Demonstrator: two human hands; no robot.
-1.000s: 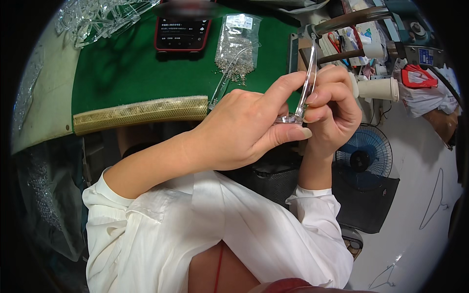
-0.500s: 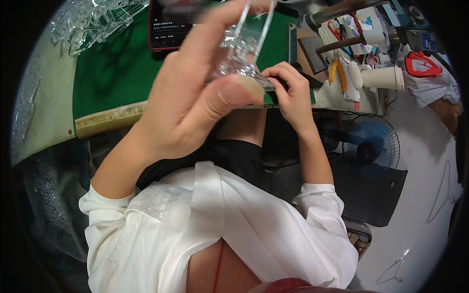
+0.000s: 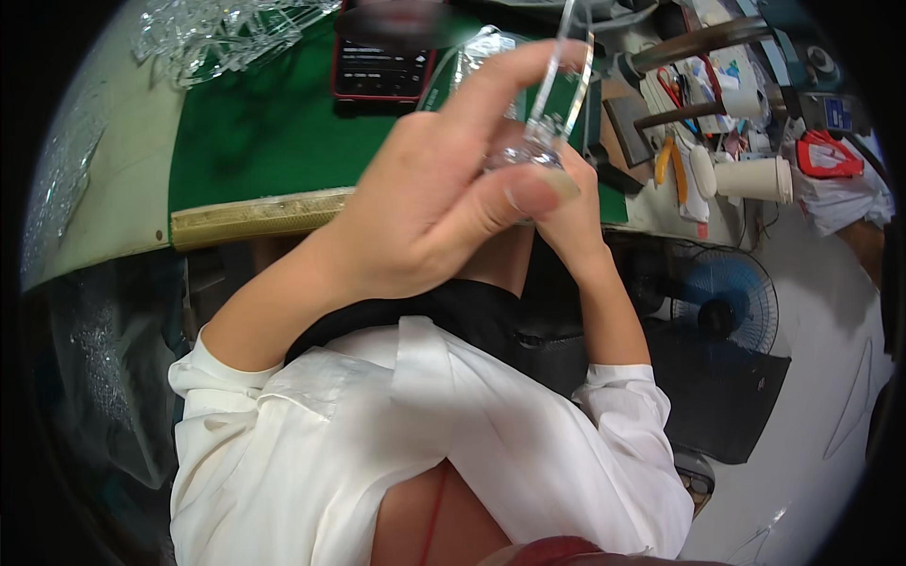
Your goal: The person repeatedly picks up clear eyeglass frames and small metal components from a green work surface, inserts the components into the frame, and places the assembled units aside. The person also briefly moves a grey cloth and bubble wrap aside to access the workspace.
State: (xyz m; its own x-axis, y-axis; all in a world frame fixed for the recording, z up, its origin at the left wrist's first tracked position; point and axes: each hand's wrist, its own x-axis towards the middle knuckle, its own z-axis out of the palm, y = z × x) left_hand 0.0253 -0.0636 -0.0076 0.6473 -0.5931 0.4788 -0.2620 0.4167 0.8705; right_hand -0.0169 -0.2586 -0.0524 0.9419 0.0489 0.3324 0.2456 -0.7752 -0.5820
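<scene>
My left hand (image 3: 425,198) is raised over the near edge of the green mat, its thumb and fingers closed round a clear plastic piece (image 3: 545,137). Two thin, straight clear arms of that piece stick up past my forefinger. Just behind and to the right is my right hand (image 3: 574,212); its fingers are hidden behind my left thumb and the clear piece, so what they grip cannot be seen. Beyond my left forefinger lies a shiny clear item (image 3: 486,52) on the mat.
A pile of clear plastic parts (image 3: 226,38) is at the far left, beside a red-edged phone (image 3: 382,71). A gold strip (image 3: 264,219) runs along the table edge. Orange-handled scissors (image 3: 665,162), a white cup (image 3: 752,179) and a metal-armed tool (image 3: 703,45) stand right; a fan (image 3: 722,307) is below.
The whole view has shifted, moving table things slightly right. My left hand with the clear piece has come across the right hand, whose fingertips showed before and are now covered.
</scene>
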